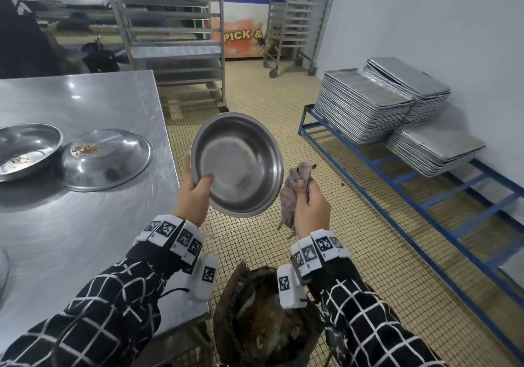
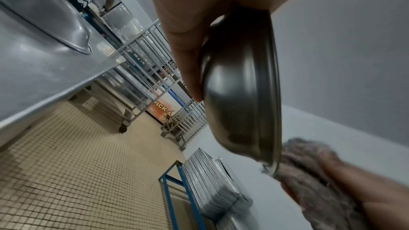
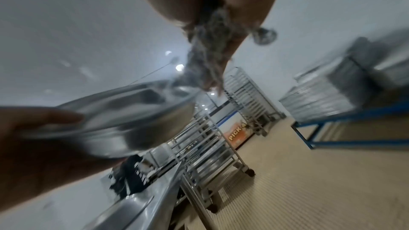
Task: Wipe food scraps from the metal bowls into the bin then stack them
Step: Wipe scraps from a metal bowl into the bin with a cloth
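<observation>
My left hand (image 1: 195, 193) grips a metal bowl (image 1: 238, 165) by its near rim, thumb inside, tilting its clean inside toward me above the floor. In the left wrist view the bowl (image 2: 241, 93) shows its outer wall, with my fingers (image 2: 188, 62) behind it. My right hand (image 1: 309, 199) clutches a crumpled grey cloth (image 1: 292, 193) just right of the bowl; the cloth (image 3: 208, 55) hangs from the fist in the right wrist view. A dark bin (image 1: 263, 315) full of scraps stands below my wrists. On the steel table (image 1: 79, 225) lie two more bowls (image 1: 25, 154), (image 1: 105, 159) with scraps.
A blue low rack (image 1: 397, 174) with stacks of metal trays (image 1: 363, 105) runs along the right wall. Wheeled tray trolleys (image 1: 175, 40) stand behind the table. Tiled floor (image 1: 283, 97) lies between them. Another person (image 1: 19, 26) stands far left.
</observation>
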{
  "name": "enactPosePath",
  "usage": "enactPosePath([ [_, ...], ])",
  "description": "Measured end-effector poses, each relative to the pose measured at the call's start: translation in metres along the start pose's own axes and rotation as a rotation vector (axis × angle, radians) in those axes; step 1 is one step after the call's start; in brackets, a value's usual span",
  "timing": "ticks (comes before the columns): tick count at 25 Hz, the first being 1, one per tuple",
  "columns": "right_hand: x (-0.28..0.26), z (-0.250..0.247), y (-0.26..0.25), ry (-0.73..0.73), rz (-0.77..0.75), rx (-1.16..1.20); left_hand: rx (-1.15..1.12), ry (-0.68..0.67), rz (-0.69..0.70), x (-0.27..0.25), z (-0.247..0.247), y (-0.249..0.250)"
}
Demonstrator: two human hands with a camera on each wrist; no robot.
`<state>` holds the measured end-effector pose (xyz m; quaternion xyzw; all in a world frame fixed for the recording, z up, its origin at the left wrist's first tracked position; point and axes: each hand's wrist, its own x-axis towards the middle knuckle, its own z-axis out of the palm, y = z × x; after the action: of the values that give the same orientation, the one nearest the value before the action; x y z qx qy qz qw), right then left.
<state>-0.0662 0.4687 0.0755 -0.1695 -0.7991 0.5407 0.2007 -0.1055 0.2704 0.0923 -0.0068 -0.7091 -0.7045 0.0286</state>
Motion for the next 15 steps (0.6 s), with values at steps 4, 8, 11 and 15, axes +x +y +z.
enactPosePath([
  [4, -0.027, 0.025, -0.009, -0.307, -0.306, -0.148, 0.102, -0.097, -0.035, 0.006, -0.003, -0.012],
  [8, -0.050, 0.060, -0.004, -0.725, -0.587, -0.402, 0.115, -0.130, 0.016, 0.009, -0.008, -0.005],
  [11, -0.038, 0.051, 0.010, -0.699, -0.718, -0.700, 0.117, -0.108, 0.016, 0.013, -0.022, 0.005],
  [15, -0.040, 0.050, 0.014, -0.690, -0.711, -0.745, 0.135, -0.119, 0.037, 0.007, -0.026, 0.003],
])
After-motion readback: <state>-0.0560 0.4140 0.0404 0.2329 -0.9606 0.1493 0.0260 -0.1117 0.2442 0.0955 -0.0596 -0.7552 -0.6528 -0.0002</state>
